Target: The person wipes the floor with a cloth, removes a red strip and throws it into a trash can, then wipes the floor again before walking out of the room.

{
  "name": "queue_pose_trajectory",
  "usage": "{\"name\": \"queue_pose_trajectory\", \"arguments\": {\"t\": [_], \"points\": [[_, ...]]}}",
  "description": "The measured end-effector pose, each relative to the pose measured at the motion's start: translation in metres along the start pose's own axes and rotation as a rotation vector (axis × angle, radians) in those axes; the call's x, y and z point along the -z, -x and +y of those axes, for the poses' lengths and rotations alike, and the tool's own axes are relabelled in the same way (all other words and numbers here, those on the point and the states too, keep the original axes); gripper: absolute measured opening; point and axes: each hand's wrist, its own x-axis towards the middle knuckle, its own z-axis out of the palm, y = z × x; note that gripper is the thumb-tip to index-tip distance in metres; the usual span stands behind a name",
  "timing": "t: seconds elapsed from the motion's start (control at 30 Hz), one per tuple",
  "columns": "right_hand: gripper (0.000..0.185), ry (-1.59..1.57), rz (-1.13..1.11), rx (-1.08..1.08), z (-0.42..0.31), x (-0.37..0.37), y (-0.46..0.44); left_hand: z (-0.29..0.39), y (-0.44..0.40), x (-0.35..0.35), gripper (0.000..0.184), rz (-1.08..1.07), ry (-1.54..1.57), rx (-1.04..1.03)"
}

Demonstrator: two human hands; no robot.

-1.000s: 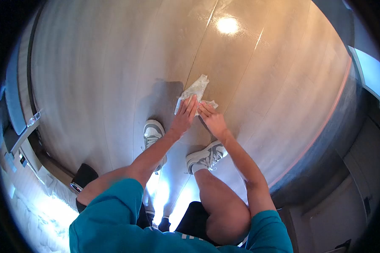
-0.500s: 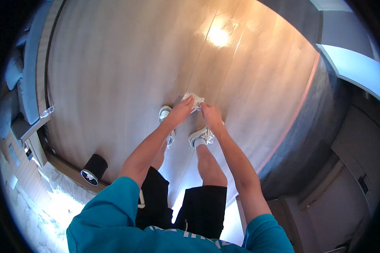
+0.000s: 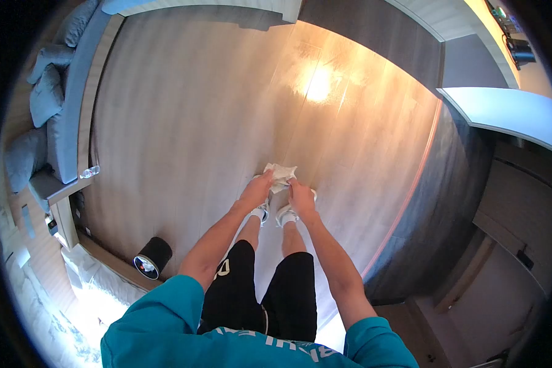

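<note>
Wide floor of pale greyish-brown wood-look planks (image 3: pixel 190 122), with a warm yellow-white glare (image 3: pixel 318 86) toward the far end. Along the left, a long blue-grey upholstered sofa (image 3: pixel 62 147) on a light wooden frame (image 3: pixel 94 80), lined with plump grey-blue cushions (image 3: pixel 47 98). At lower left, a black cylindrical bin (image 3: pixel 156 251) beside brightly lit, crumpled whitish fabric (image 3: pixel 98 285). To the right, past a thin pinkish edge line (image 3: pixel 428 150), a dark grey smooth surface (image 3: pixel 432 208), perhaps floor, perhaps wall, hard to tell through such curved distortion. Farther up on that side, a bright pale-blue rectangular panel (image 3: pixel 503 113).
</note>
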Motion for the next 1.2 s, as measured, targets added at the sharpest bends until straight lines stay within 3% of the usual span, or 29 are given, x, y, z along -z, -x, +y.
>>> {"name": "queue_pose_trajectory", "arguments": {"t": [0.03, 0.1, 0.13, 0.2, 0.4, 0.7, 0.87, 1.2], "points": [[0.016, -0.026, 0.028, 0.01, -0.003, -0.002, -0.001, 0.009, 0.0, 0.013, 0.04, 0.001, -0.004, -0.002], [0.016, -0.013, 0.026, 0.017, -0.007, -0.006, -0.002, 0.024, 0.0, 0.034, 0.037, -0.145, -0.019, 0.272], [0.015, 0.002, 0.02, 0.028, -0.007, -0.007, -0.005, 0.019, -0.006, 0.032, 0.037, -0.143, -0.021, 0.279], [0.015, -0.016, -0.012, -0.001, -0.003, -0.006, -0.004, 0.015, 0.0, 0.027, 0.036, -0.04, -0.008, 0.243], [0.014, -0.061, 0.019, -0.027, -0.001, 0.003, 0.005, 0.022, -0.004, 0.013, 0.031, -0.029, 0.032, 0.167], [0.014, -0.1, 0.005, -0.073, 0.015, 0.008, 0.013, 0.046, -0.012, 0.007, 0.037, -0.195, -0.009, 0.129], [0.011, -0.131, -0.01, -0.058, 0.02, 0.006, 0.012, 0.054, -0.008, 0.001, 0.026, -0.117, -0.001, 0.067], [0.013, -0.161, -0.02, -0.066, 0.019, -0.012, 0.022, 0.025, 0.0, 0.016, 0.027, -0.281, -0.014, 0.026]]}}
